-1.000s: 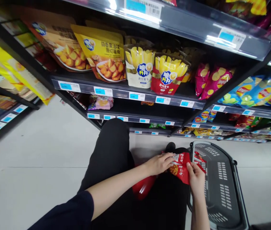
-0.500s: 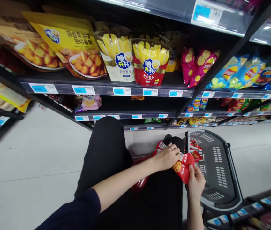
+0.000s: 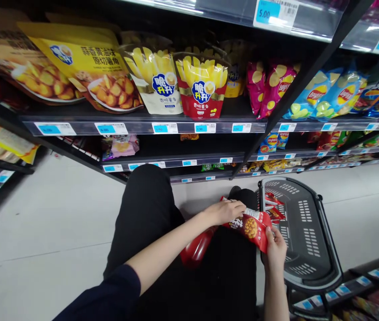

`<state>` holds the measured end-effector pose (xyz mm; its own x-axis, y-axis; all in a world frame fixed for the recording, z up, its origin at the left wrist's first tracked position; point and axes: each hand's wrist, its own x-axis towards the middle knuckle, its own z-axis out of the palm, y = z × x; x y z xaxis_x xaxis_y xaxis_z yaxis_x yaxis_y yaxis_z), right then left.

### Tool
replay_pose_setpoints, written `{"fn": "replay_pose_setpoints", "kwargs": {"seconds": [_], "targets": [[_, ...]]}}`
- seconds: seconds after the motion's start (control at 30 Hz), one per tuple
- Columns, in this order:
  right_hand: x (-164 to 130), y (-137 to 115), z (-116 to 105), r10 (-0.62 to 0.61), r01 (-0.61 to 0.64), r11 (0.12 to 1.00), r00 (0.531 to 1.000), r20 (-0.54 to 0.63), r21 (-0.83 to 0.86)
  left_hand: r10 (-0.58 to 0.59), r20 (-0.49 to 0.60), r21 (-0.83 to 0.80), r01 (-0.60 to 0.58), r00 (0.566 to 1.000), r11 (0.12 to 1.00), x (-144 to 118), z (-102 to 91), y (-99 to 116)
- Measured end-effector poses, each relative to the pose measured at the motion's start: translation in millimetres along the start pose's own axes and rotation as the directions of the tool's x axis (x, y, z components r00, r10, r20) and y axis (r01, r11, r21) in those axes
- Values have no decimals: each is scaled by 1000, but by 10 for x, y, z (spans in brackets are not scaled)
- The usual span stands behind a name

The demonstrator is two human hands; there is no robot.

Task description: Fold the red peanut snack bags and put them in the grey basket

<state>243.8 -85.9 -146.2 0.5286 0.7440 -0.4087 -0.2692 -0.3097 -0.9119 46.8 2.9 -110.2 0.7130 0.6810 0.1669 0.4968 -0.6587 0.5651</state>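
A red snack packet [image 3: 251, 227] with a picture of round golden pieces lies across my lap. My right hand [image 3: 275, 246] pinches its right end between thumb and fingers. Over the packet's left part my left hand [image 3: 224, 211] is closed, its fingers curled along the upper edge. Some of the packet is hidden beneath that hand. A shiny red item [image 3: 196, 248] rests between my thighs, under my left forearm; its kind I cannot make out.
A dark shopping basket [image 3: 305, 238] stands on the floor to my right, with red packets [image 3: 274, 208] at its left side. Ahead, a black shelf [image 3: 162, 121] carries bags of potato snacks [image 3: 201, 87]. Another shelf [image 3: 353, 285] edges in at the lower right.
My left hand has slid left along the packet, uncovering more of its front. The right hand stays at the right end. The view has shifted slightly.
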Motion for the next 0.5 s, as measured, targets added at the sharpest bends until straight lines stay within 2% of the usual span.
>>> {"fn": "replay_pose_setpoints", "kwargs": {"seconds": [0.17, 0.3, 0.5], "targets": [[13, -1, -32, 14, -15, 999, 1000, 22, 34, -15, 31, -96, 18, 999, 995, 23, -72, -16], [42, -44, -106, 85, -89, 995, 990, 112, 34, 21, 52, -175, -11, 998, 984, 54, -83, 17], [126, -117, -174, 97, -100, 995, 989, 114, 15, 31, -25, -213, -36, 999, 976, -114, -79, -50]]}}
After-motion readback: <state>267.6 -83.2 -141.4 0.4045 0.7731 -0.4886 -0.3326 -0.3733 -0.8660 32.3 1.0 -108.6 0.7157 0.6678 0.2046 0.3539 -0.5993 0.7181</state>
